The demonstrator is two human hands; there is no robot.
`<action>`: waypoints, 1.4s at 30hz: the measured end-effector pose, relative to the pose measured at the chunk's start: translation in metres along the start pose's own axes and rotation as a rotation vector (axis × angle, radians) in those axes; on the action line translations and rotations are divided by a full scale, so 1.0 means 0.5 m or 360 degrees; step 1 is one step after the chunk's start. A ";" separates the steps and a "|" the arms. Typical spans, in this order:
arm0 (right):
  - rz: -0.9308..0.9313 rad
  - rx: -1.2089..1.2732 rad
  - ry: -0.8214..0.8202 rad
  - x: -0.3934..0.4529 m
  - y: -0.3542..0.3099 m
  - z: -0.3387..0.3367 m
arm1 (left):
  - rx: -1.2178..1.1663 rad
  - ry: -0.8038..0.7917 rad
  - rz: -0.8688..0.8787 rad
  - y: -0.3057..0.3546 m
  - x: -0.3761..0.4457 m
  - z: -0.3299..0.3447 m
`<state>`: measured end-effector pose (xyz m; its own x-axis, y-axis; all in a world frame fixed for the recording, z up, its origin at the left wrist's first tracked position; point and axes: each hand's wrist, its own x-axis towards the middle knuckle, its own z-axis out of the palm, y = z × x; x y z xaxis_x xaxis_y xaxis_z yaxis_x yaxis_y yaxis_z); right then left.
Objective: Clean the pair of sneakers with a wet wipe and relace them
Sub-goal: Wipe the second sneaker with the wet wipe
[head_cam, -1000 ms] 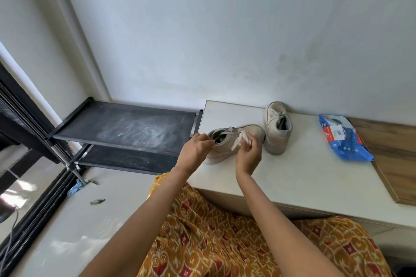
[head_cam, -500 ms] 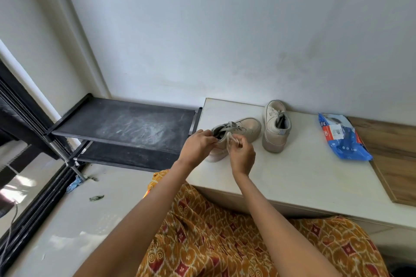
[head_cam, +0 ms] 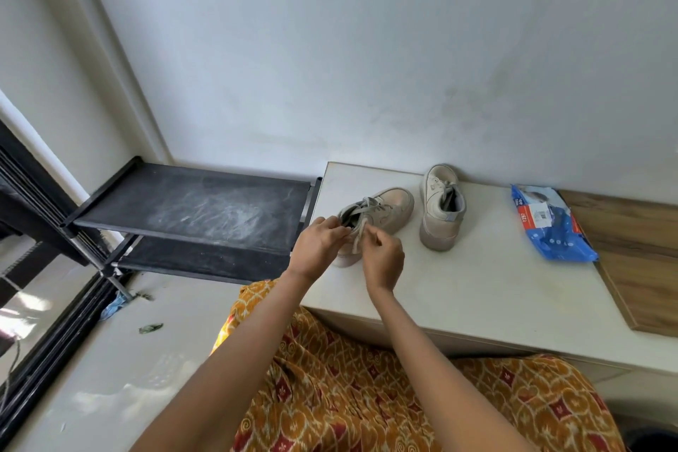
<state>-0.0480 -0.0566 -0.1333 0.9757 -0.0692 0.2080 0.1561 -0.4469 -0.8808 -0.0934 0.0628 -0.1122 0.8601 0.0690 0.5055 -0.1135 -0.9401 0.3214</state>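
Note:
Two beige sneakers stand on the white tabletop point(head_cam: 458, 290). The near sneaker point(head_cam: 389, 211) points away to the right, its heel toward me. My left hand point(head_cam: 319, 244) grips its collar at the heel opening. My right hand point(head_cam: 381, 259) pinches a loose end of the shoelace point(head_cam: 359, 231), which runs up to the eyelets. The second sneaker point(head_cam: 442, 207) stands to the right with its laces in, untouched. A blue wet wipe pack point(head_cam: 550, 227) lies further right.
A black two-tier shoe rack point(head_cam: 190, 205) stands left of the table against the wall. A wooden board point(head_cam: 638, 249) covers the table's right end. My patterned orange skirt point(head_cam: 367, 396) fills the foreground. Small debris lies on the floor point(head_cam: 150, 328).
My right hand drew back toward me from the sneaker's tongue, pulling the lace end out longer. The white bit held up a second ago is out of sight. My left hand stayed at the heel.

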 end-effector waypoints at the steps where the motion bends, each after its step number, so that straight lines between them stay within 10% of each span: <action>1: -0.0033 -0.0013 -0.0023 -0.013 0.011 -0.004 | 0.0000 -0.0003 0.0017 -0.001 0.000 0.000; 28: -0.0012 0.0229 -0.0126 -0.050 0.006 0.000 | -0.0335 0.0007 -0.0430 0.023 0.020 -0.001; 37: 0.0694 0.0746 0.0280 0.019 -0.045 0.022 | -0.0293 0.0057 -0.0329 0.028 0.022 0.017; 42: 0.0281 0.0367 0.0083 -0.023 -0.008 0.022 | -0.0113 0.0106 -0.0119 0.014 0.008 0.029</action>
<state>-0.0583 -0.0440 -0.1370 0.9826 -0.1760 0.0593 0.0214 -0.2098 -0.9775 -0.0834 0.0517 -0.1193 0.8328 0.1620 0.5293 -0.0875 -0.9057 0.4148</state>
